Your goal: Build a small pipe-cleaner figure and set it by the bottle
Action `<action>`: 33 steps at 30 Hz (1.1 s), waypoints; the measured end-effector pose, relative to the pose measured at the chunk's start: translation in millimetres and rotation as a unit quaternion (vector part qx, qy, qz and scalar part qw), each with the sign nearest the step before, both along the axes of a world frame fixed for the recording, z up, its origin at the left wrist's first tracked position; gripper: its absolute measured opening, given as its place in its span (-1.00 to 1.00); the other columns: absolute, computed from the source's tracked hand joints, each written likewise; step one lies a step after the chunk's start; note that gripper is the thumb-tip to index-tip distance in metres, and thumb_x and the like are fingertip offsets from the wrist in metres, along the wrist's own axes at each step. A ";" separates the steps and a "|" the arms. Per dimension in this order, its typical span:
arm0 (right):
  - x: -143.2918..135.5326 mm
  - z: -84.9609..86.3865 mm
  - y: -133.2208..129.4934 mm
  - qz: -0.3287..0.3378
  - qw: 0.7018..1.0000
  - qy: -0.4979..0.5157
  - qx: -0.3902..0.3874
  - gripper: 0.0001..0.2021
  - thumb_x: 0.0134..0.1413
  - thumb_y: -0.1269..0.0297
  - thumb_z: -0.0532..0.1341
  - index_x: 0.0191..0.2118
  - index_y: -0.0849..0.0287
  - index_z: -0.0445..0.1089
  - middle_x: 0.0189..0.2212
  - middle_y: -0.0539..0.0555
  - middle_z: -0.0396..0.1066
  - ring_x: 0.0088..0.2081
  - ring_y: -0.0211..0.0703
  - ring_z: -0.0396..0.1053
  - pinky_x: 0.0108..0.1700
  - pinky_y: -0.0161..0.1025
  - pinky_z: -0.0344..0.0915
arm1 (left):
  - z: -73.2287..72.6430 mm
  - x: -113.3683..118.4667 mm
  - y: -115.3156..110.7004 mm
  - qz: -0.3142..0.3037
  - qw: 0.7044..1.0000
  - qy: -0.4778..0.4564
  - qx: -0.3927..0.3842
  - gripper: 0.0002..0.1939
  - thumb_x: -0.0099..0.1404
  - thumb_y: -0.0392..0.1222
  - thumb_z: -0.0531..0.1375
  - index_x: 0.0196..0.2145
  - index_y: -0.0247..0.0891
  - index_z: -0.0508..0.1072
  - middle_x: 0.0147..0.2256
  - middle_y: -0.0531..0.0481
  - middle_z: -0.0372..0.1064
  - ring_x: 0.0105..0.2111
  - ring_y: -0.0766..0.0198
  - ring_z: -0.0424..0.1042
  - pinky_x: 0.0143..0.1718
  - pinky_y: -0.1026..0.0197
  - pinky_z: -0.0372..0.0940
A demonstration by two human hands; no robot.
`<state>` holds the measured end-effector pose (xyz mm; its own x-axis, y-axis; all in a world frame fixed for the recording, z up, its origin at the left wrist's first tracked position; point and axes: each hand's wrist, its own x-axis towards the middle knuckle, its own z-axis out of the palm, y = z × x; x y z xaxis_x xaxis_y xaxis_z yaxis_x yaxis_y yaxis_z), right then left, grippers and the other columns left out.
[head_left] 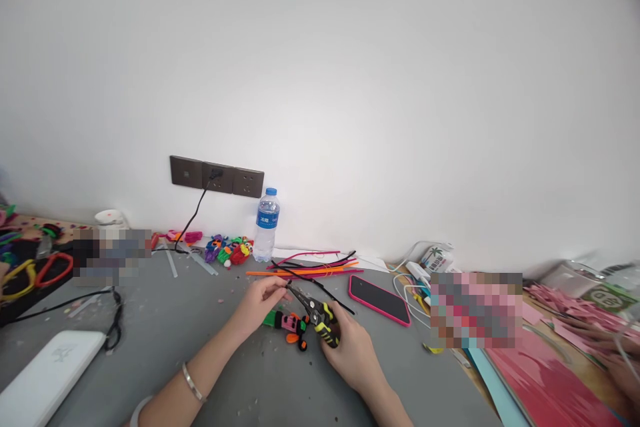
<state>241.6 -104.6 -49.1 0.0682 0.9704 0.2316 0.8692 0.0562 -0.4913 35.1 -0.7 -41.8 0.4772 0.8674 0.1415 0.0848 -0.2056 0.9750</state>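
My right hand (350, 347) is wrapped round the yellow and black handles of the pliers (317, 315), whose long jaws point up and left. At the jaw tips, my left hand (261, 303) pinches something small and dark that I cannot make out. Just below the pliers' jaws, a fuzzy figure (290, 323) in green, pink, black and orange lies on the grey table (225, 373). Behind the hands lie black, orange and red pipe cleaners (310, 271), some across each other.
A water bottle (267, 227) stands by the wall, beside colourful fuzzy figures (227, 250). A pink-edged phone (379, 300) lies to the right, near white cables. At left are a white power bank (53, 377) and scissors (54, 270). Another person's hand shows at far right.
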 end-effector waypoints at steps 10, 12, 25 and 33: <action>-1.4 1.0 0.8 -0.004 1.000 0.005 -0.003 -0.62 -0.14 0.48 0.11 -0.12 0.05 0.27 -0.34 -0.02 0.47 -0.39 -0.14 0.41 -0.38 -0.36 0.17 | 4.2 2.0 -3.8 -0.005 1.000 0.022 0.013 -0.71 0.26 0.02 0.10 -0.31 -0.26 0.43 -0.37 -0.11 0.58 -0.31 0.09 0.53 -0.30 0.16 0.35; -1.7 2.7 0.8 -0.003 1.000 0.000 -0.011 -0.64 -0.15 0.49 0.11 -0.14 0.06 0.26 -0.38 -0.02 0.45 -0.42 -0.14 0.39 -0.41 -0.36 0.14 | 5.8 1.5 -4.2 -0.008 1.000 0.025 0.014 -0.71 0.27 0.03 0.08 -0.33 -0.26 0.43 -0.36 -0.11 0.57 -0.30 0.10 0.53 -0.28 0.16 0.35; 3.2 -1.8 2.9 0.001 1.000 -0.025 0.003 -0.66 -0.13 0.47 0.14 -0.15 0.06 0.28 -0.51 -0.06 0.41 -0.52 -0.18 0.35 -0.49 -0.39 0.04 | 4.0 1.2 -4.2 -0.001 0.999 0.038 0.017 -0.69 0.26 0.04 0.09 -0.25 -0.27 0.42 -0.40 -0.08 0.58 -0.47 0.19 0.45 -0.42 0.21 0.28; 1.4 6.3 -3.0 0.015 0.999 -0.016 -0.044 -0.66 -0.11 0.47 0.10 -0.15 0.06 0.26 -0.55 -0.08 0.37 -0.54 -0.17 0.31 -0.50 -0.38 0.00 | 0.9 1.2 -3.2 -0.010 0.999 0.042 0.021 -0.74 0.28 -0.04 0.08 -0.28 -0.27 0.42 -0.38 -0.09 0.58 -0.44 0.19 0.46 -0.40 0.23 0.27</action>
<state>243.0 -107.7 -42.8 0.0321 0.9886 0.1468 0.8830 0.0408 -0.4677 36.4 -3.9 -40.9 0.5055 0.8520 0.1361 0.1612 -0.2483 0.9552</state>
